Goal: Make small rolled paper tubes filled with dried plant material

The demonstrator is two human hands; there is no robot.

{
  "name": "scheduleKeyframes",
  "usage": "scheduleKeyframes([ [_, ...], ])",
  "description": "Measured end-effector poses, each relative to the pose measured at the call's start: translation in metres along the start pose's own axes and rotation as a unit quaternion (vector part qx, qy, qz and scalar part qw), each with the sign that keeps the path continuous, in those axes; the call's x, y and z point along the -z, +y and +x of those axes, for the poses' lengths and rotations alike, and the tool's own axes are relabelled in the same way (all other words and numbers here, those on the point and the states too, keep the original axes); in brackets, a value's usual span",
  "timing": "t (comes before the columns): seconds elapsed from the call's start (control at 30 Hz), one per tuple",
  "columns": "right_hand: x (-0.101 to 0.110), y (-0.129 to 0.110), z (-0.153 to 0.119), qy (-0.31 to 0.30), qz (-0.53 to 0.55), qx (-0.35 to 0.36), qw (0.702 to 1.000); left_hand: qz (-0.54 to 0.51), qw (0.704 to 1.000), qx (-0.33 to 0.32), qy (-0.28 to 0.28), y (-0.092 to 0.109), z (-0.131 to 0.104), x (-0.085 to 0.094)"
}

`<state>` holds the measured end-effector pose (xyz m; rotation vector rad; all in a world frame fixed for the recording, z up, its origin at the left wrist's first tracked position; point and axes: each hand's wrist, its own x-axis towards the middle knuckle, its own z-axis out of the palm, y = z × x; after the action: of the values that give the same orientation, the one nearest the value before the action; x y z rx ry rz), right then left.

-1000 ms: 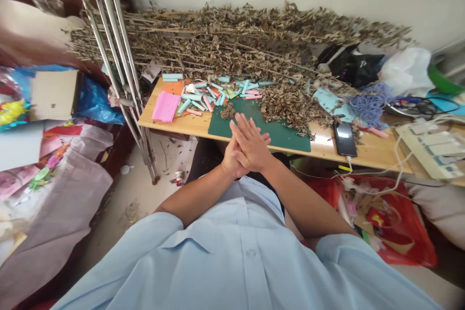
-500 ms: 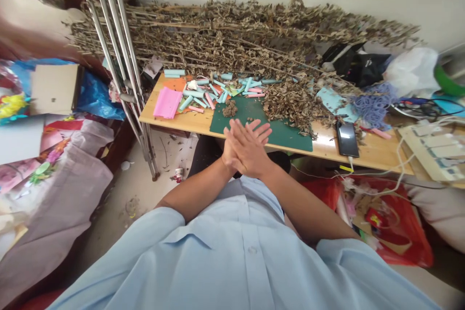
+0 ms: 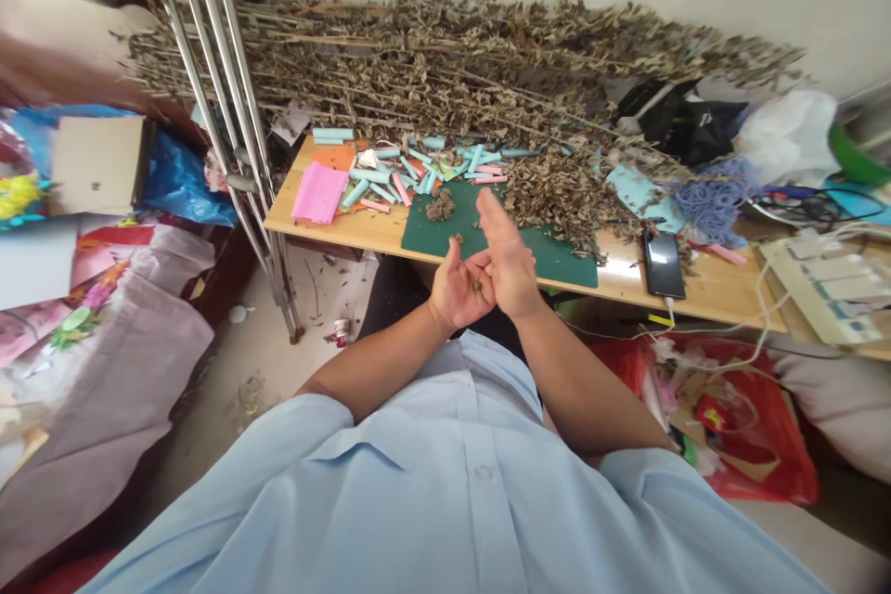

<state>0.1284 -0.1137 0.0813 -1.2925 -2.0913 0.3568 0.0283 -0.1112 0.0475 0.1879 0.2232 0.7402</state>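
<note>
My left hand (image 3: 460, 290) is turned palm up with its fingers stretched out, just in front of the green mat (image 3: 432, 227). A small brown bit (image 3: 477, 285), perhaps crushed dried leaf, lies on that palm. Beside it, my right hand (image 3: 511, 264) stands on edge, fingers straight and slightly blurred, tilted away from the left palm. Beyond the hands, a clump of brown crumbled leaf (image 3: 440, 205) rests on the mat. A heap of dried leaves (image 3: 549, 200) covers the mat's right part.
Dried leafy stalks (image 3: 418, 65) lie along the wall. Pink and blue paper rolls (image 3: 372, 176) and a pink paper stack (image 3: 320, 192) cover the table's left. A phone (image 3: 663, 264) and a power strip (image 3: 821, 283) lie right. Metal crutches (image 3: 229, 111) stand left; a red bag (image 3: 772, 445) is below.
The hands were pressed palm to palm; now the right hand has lifted and tilted off the left. The left palm has come into sight with the small brown bit on it.
</note>
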Motion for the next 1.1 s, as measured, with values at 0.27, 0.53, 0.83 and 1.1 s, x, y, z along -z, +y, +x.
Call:
scheduleKeyframes([
  [0.27, 0.01, 0.011, -0.041, 0.1, 0.077, -0.069, 0.99, -0.007, 1.0, -0.026, 0.009, 0.013, -0.002, 0.004],
  [0.53, -0.017, 0.014, -0.058, 0.069, -0.034, -0.013, 0.997, -0.027, 0.999, -0.035, 0.001, 0.009, -0.001, 0.009],
  [0.83, -0.029, 0.013, -0.06, 0.088, -0.066, 0.001, 0.994, -0.002, 0.998, -0.048, 0.034, 0.009, 0.0, 0.011],
  [1.1, -0.024, 0.085, -0.033, 0.178, -0.005, -0.123, 0.976, 0.088, 0.982, -0.096, 0.136, 0.011, -0.006, 0.037],
])
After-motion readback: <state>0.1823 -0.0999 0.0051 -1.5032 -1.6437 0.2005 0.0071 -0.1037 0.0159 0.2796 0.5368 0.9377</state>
